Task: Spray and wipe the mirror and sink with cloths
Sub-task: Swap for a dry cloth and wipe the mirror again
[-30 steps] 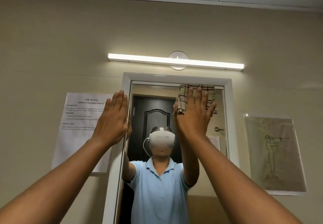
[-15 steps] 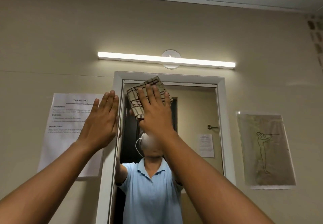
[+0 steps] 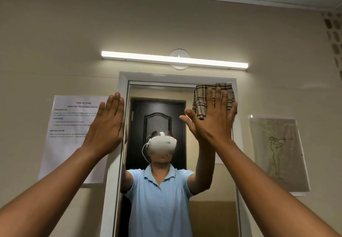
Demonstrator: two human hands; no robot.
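Light bar [image 3: 174, 60] at 12, paper notice [image 3: 74, 137] at 9, drawing [image 3: 277, 153] at 3. Left hand [image 3: 107, 127] flat on mirror frame [image 3: 123, 81]; right hand [image 3: 212, 118], fingers spread, presses checked cloth [image 3: 199, 100], now slid to mirror [image 3: 157, 92] top-right.

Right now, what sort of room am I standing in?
Probably a bathroom: a white-framed wall mirror under a white bar light, a posted sheet headed countertop cleaning, and your right hand pressing a checked beige cloth to the glass.

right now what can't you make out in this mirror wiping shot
- Sink: below the bottom edge of the head view.
- Spray bottle: not in view.
- Checked cloth: partly covered by the flat right hand pressing it to the mirror.
- Printed sheet beside the left hand: small text too blurred to read.
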